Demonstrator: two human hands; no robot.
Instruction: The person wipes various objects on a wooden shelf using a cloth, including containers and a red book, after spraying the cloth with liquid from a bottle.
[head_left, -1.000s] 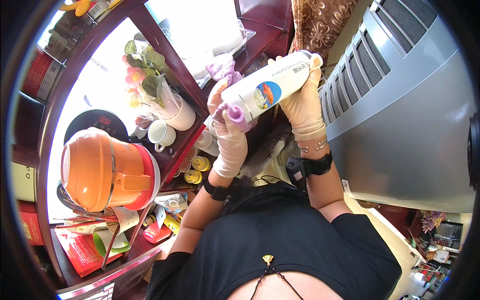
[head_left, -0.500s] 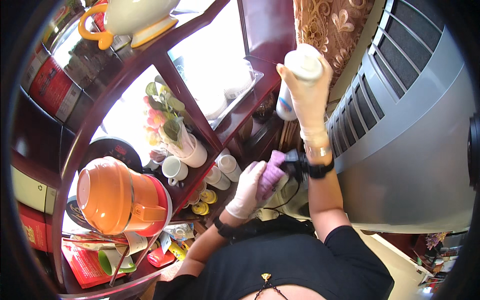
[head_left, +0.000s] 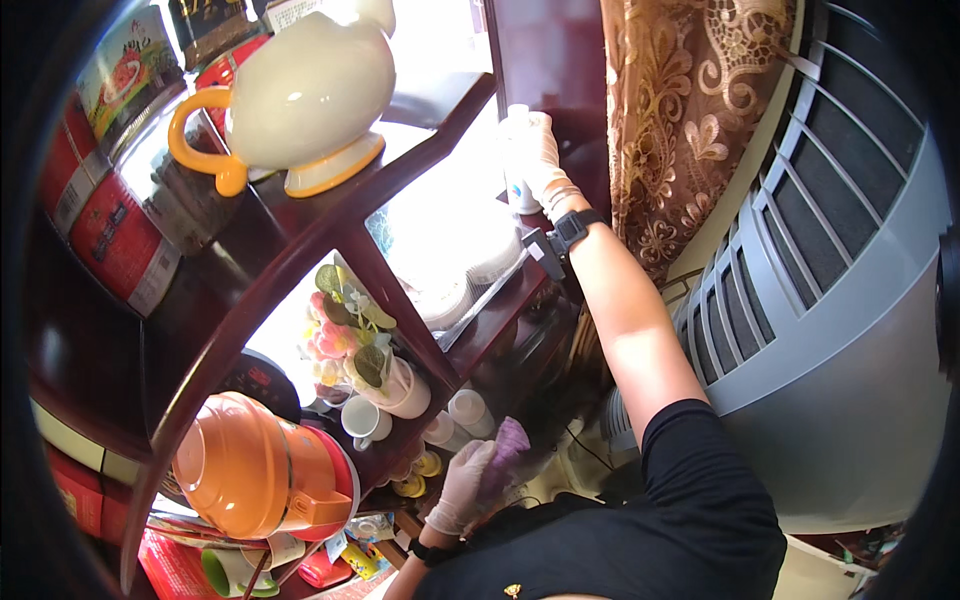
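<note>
My right hand [head_left: 543,165], in a pale glove, reaches far forward with its fingers around a white bottle [head_left: 522,197]. The bottle stands roughly upright at the right end of the middle shelf [head_left: 500,308], beside the wrapped white dishes [head_left: 430,265]; glare hides much of its upper part, and I cannot tell whether its base touches the shelf. Close to my body, my left hand [head_left: 462,490], also gloved, is closed on a purple cloth [head_left: 508,447]. It hangs lower, near some white paper cups [head_left: 470,410].
On the curved dark wooden shelves stand a cream pitcher [head_left: 310,85] with a yellow handle, an orange pot [head_left: 245,465], a white mug [head_left: 364,422] and potted artificial flowers [head_left: 345,345]. To the right are a patterned curtain [head_left: 670,130] and a big grey slatted appliance [head_left: 840,400].
My right hand has carried the bottle forward and left, from beside the curtain to the shelf. The view has shifted; the left hand still grips the cloth.
</note>
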